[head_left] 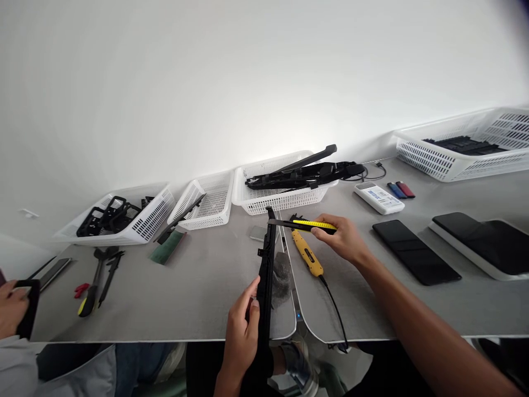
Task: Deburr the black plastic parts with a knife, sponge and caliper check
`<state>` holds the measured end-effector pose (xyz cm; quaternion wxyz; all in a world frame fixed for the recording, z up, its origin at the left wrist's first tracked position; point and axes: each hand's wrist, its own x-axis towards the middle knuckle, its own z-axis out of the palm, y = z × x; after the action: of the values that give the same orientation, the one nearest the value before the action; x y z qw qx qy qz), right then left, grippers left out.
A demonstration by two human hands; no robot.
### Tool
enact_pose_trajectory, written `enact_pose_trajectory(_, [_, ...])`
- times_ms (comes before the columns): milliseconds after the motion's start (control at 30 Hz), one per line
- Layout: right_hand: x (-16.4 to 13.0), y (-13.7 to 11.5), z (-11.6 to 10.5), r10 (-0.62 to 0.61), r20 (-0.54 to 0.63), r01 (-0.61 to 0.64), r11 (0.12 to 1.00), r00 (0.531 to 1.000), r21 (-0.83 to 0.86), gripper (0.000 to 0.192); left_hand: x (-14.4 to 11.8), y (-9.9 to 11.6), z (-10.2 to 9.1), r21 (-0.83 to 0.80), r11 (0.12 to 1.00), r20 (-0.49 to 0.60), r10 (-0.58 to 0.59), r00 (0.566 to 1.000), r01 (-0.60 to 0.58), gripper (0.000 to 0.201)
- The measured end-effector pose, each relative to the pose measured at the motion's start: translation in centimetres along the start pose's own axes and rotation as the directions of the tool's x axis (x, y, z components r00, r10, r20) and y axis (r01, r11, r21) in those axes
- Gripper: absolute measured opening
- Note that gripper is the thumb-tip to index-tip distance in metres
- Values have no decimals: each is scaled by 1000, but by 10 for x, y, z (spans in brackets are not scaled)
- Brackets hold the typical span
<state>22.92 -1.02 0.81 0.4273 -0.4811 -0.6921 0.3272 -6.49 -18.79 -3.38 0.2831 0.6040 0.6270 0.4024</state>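
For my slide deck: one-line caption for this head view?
Left hand holds a long black part upright while right hand applies a yellow knife to its top.

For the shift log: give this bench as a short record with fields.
left hand: grips the long black strip, held upright at the table edge
right hand: holds the yellow knife, blade on the strip's top end
beside it: yellow tool with a black cord, lying flat
baskets: three white ones along the wall; the middle-right basket holds long black parts
right side: two dark phones, white box, two lighters
co-worker: hand at far left holding a black part
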Motion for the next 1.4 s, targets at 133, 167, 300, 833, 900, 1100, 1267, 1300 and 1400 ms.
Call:
enact_pose_trajectory(133, [0, 1, 1, -36, 92, 35, 999, 995, 9, 26, 0, 1, 1, 10, 1000, -14, 9, 1000, -8, 45])
enact_pose_trajectory(167, [0, 1, 2, -36, 108, 36, 999, 994, 1, 25, 1, 2, 1, 10, 1000, -17, 6, 1000, -5, 46])
enact_pose_trajectory(300, [-1, 0, 6, -18, 32, 19, 999, 999, -27, 25, 1, 3, 1, 5, 1000, -28, 4, 1000, -4, 45])
enact_pose_trajectory(833, [-3, -3, 6, -61, 261, 52, 998, 963, 40, 27, 1, 0, 2, -15, 999, -56, -37, 998, 36, 48])
enact_pose_trajectory(900, [-3, -4, 7, -38, 233, 34, 999, 972, 21, 27, 1, -1, 3, -17, 999, -59, -32, 998, 31, 48])
enact_pose_trajectory(1100, [-4, -6, 11, -92, 299, 78, 995, 950, 59, 25, 1, -1, 3, -17, 999, -85, -32, 996, 31, 47])
enact_pose_trajectory(1267, [-6, -8, 12, -58, 208, 52, 998, 976, 37, 28, 1, 0, 4, -14, 999, -90, -34, 995, 32, 47])
enact_pose_trajectory(1300, [-6, -10, 12, -77, 211, 67, 996, 974, 57, 27, 2, 1, 4, -19, 999, -89, -32, 996, 30, 47])
enact_pose_trajectory(1400, [-9, -14, 17, -141, 275, 120, 988, 951, 93, 25, 2, 0, 4, -26, 999, -82, -27, 996, 25, 47])
